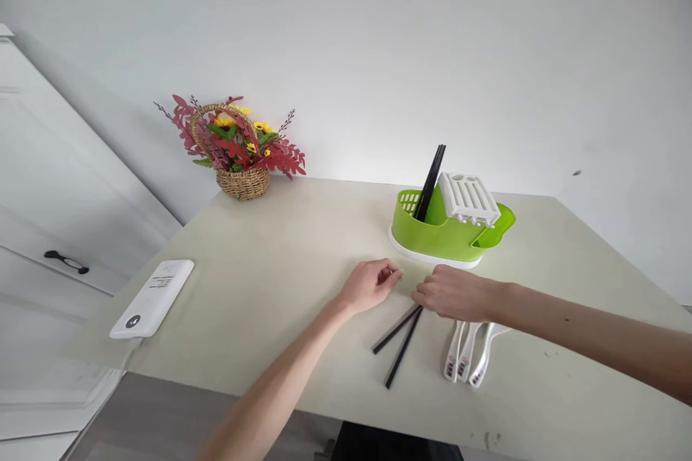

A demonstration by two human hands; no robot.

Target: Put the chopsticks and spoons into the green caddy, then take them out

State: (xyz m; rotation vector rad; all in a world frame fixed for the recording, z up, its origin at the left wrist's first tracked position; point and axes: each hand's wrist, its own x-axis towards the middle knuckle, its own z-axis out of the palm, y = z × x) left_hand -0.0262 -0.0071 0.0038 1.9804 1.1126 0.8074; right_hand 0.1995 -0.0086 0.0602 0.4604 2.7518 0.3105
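Observation:
Two black chopsticks (403, 349) slant over the table, their far ends meeting under the fingertips of my right hand (451, 293). That hand is closed on them, its pinch partly hidden behind the knuckles. To its left, my left hand (370, 284) hovers close by with fingers curled in and nothing visible in them. Below my right wrist lie several white utensils (465, 360) with labelled handles, their heads mostly hidden by the arm. Behind both hands stands a green cutlery holder (435, 239), with a bundle of black chopsticks (431, 184) leaning in its left compartment.
A white slotted rack (469, 198) tops the holder. At the back left stands a wicker basket (243, 184) of red and yellow flowers. A white power bank (153, 297) with a cable lies at the table's left edge, beside a white cabinet (65, 194).

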